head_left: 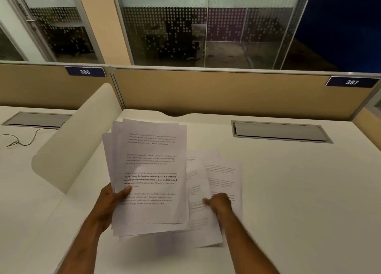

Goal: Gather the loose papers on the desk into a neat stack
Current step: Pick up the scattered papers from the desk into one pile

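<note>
Several white printed sheets [150, 176], unevenly fanned, are pinched in the left hand [112, 199] above the white desk [288, 191]. The right hand [219, 203] closes on the loose printed sheets [218, 183] lying alongside. Collection is in progress; next, add these and square the edges.

Two hands are showing: the left hand [110, 201] is gripping one bundle of sheets [152, 176], at least three edges fanning out at its top, exact count unclear. The right hand [218, 203] is pressing on loose pages [222, 176], at least two lying overlapped on the desk [299, 191]. Two cable hatches [280, 132] are sitting behind, and two number plates [351, 82], 386 and 387.
</note>
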A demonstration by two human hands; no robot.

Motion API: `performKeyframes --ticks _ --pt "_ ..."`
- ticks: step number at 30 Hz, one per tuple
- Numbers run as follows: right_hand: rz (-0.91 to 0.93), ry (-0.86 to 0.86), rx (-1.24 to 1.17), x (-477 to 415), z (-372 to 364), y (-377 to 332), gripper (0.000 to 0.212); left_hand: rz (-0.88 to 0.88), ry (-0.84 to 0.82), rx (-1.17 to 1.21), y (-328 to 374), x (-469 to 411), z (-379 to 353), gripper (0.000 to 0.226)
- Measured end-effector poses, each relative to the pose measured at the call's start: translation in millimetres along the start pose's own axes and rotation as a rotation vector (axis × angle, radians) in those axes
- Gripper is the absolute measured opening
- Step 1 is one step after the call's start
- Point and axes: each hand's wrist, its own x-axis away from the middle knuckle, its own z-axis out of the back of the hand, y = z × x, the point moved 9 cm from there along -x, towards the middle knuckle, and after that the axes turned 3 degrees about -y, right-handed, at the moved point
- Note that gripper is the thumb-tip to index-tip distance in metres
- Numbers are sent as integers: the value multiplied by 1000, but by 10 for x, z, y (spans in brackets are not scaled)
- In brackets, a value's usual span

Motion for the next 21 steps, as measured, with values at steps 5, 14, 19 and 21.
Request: performKeyframes --ticks 5,14,19,21 --pt "-32 327 -65 -75 829 214 53 -1 31 12 -1 -35 142 31" --pt "-83 346 -54 -59 704 159 55 23 48 22 -115 -130 232 26" --pt "-79 373 -162 -65 915 170 47 18 18 32 -91 -201 180 34" --pt "27 378 -120 8 1133 28 38 12 3 41 -68 -221 142 36"
